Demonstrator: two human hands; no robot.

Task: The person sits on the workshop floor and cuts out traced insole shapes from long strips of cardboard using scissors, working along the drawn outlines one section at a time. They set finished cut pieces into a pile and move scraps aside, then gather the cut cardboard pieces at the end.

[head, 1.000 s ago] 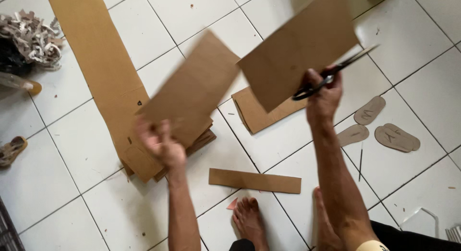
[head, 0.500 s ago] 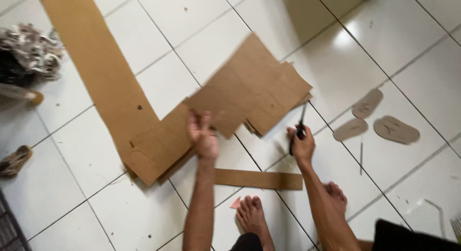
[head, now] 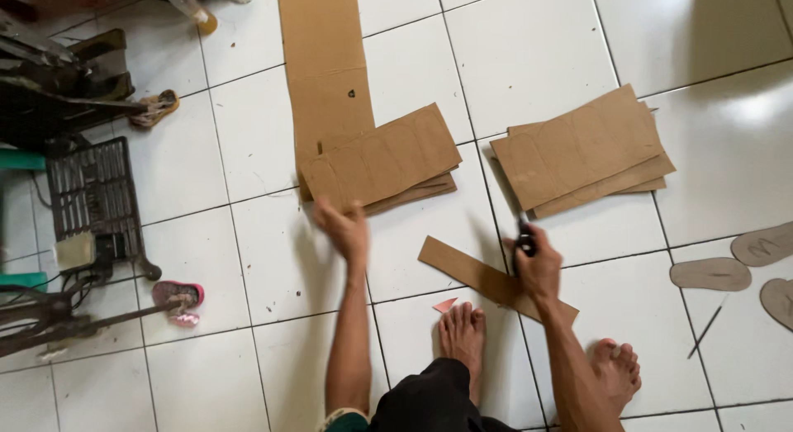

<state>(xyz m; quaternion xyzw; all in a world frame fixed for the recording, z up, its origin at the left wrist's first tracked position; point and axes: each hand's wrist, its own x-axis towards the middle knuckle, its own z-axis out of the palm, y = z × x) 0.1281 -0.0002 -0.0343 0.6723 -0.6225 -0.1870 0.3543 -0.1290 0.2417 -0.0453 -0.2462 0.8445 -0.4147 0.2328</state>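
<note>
The two stacks of cardboard sheets, which half a second ago overlapped in one heap under the hands, now lie apart on the white tiled floor [head: 578,35]. The left stack [head: 382,161] sits just ahead of the left hand [head: 345,231], on the foot of a long cardboard strip [head: 324,60] — the hand is spread open, blurred, its fingertips at the stack's near corner. The right stack [head: 585,149] lies ahead of the right hand [head: 538,267] and clear of it. That hand is closed around the dark handles of the scissors [head: 525,240], lowered from where it held them up a second ago. So the sheets read as sorted and set down, with no cutting under way.

A narrow cardboard offcut [head: 483,277] runs under the right wrist. Right of that hand lie flat sole-shaped cutouts [head: 710,274] — brown, unmarked. No labels or print are legible; the sheets carry only faint traced outlines.
</note>
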